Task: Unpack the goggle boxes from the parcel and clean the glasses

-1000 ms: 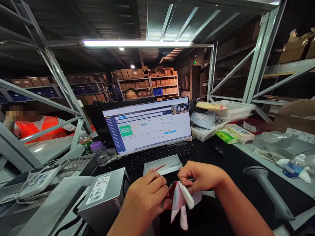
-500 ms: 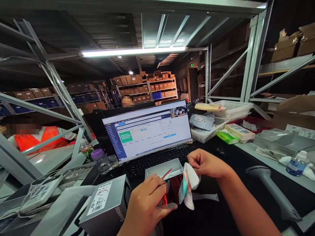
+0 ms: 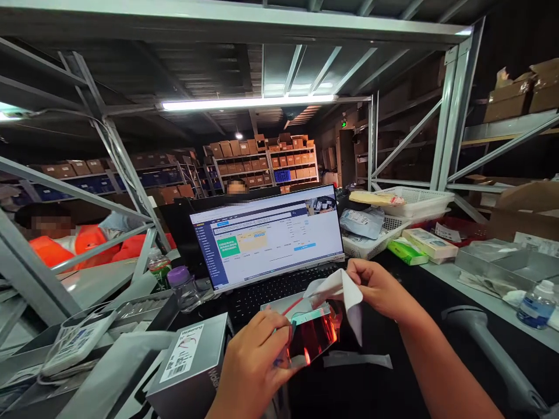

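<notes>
My left hand is closed on the left end of a pair of sunglasses with a wide, mirrored orange-red lens and a thin red temple arm. The lens is tilted and faces up toward me. Between the fingers of my right hand a white cloth is pinched; it hangs in a fold at the lens's upper right edge. Just behind the sunglasses lies an open grey box, partly covered by my left hand. A flat translucent strip rests on the black surface below my right hand.
A grey labelled box stands left of my left hand. Behind are a keyboard and monitor. To the right lie a handheld scanner, a blue-labelled bottle and white baskets. A purple-capped bottle is at the left.
My right hand has moved slightly up and right with the cloth, which now spreads above the lens. The sunglasses have turned, showing more of the mirrored lens. The view has shifted a little.
</notes>
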`<action>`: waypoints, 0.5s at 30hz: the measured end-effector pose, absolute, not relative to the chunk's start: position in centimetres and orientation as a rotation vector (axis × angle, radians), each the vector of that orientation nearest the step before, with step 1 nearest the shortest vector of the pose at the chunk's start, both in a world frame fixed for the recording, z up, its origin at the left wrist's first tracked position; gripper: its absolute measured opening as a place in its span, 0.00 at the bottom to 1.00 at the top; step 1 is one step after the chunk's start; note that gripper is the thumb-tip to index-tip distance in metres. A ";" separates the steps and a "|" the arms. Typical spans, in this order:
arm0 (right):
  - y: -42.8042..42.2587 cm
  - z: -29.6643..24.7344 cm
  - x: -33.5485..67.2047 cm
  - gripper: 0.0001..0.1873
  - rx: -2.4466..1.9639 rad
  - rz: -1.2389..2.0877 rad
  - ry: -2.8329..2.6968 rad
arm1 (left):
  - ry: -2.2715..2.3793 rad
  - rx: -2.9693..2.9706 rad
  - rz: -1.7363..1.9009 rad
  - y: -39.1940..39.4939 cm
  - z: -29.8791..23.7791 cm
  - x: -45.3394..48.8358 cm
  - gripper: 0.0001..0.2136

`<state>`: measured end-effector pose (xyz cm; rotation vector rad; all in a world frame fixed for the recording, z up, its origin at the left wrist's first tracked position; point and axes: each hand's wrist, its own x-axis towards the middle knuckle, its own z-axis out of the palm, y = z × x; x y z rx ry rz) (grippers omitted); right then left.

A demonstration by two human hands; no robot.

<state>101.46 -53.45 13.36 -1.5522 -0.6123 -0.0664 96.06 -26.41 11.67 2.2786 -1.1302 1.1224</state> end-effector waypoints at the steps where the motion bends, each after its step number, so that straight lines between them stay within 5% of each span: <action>1: -53.0 13.3 101.0 0.19 -1.607 -0.044 -0.662 | -1.139 2.291 1.118 -26.4 11.6 96.0 0.09; 4: -51.6 13.2 99.8 0.13 -1.799 0.005 -0.868 | -1.169 2.336 1.092 -26.6 11.6 95.8 0.06; 15: -49.9 12.4 99.3 0.19 -1.886 -0.009 -0.921 | -1.244 2.459 1.274 -27.7 11.6 94.8 0.06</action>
